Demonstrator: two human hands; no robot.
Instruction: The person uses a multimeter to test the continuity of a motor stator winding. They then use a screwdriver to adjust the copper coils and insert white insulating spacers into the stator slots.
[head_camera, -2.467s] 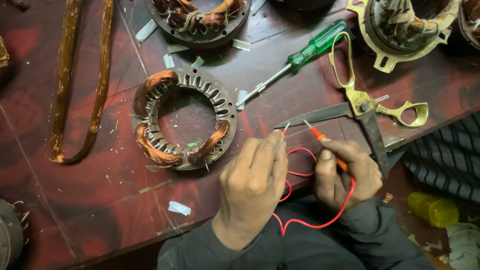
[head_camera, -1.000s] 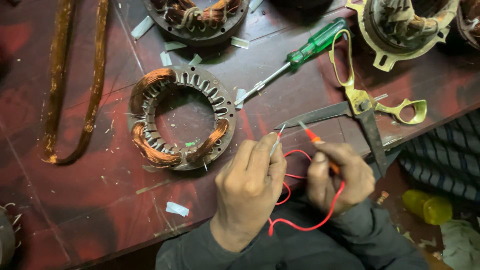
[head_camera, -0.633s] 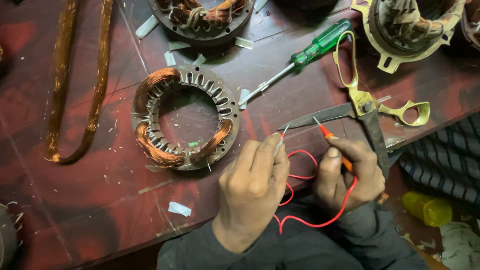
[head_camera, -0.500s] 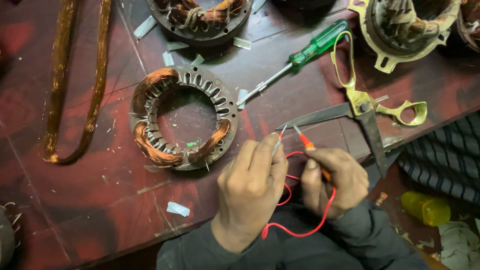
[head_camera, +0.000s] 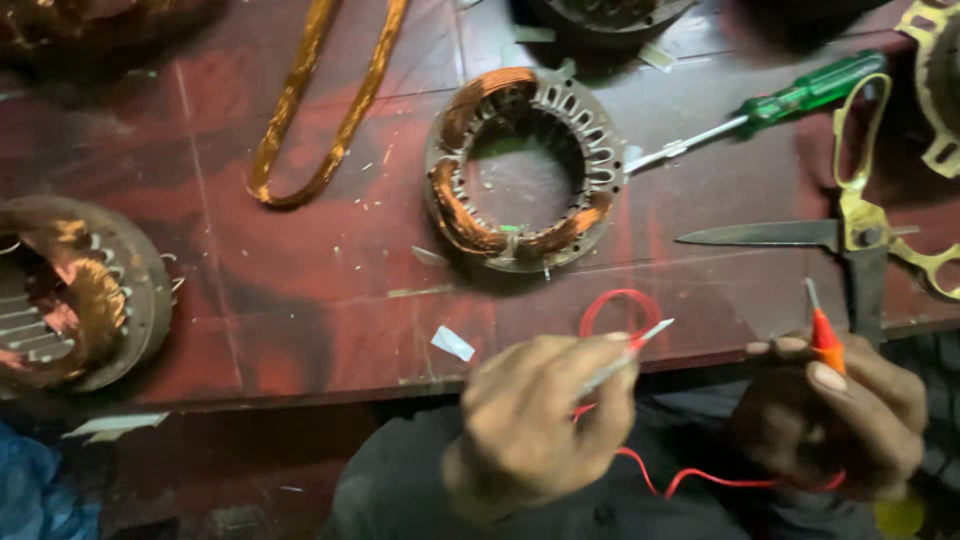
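My left hand (head_camera: 545, 420) is closed around a thin red wire (head_camera: 615, 310), pinching its pale stripped end, which points up and to the right. My right hand (head_camera: 835, 415) grips a small orange-handled tool (head_camera: 822, 335) with a thin metal tip pointing up. The red wire loops on the table edge and runs down across my lap between the two hands. Beyond the hands lies a round motor stator (head_camera: 522, 165) with copper windings on a dark red worktable (head_camera: 300, 270).
A green-handled screwdriver (head_camera: 775, 105) and open scissors with yellow handles (head_camera: 860, 215) lie at the right. A long copper wire coil (head_camera: 325, 100) lies at the back left. Another wound stator (head_camera: 70, 290) sits at the left edge. White paper scraps (head_camera: 452, 343) dot the table.
The view has shifted left, so a second stator at the left edge now shows. My hands have drawn apart, the right hand with the tool moving right of the left hand.
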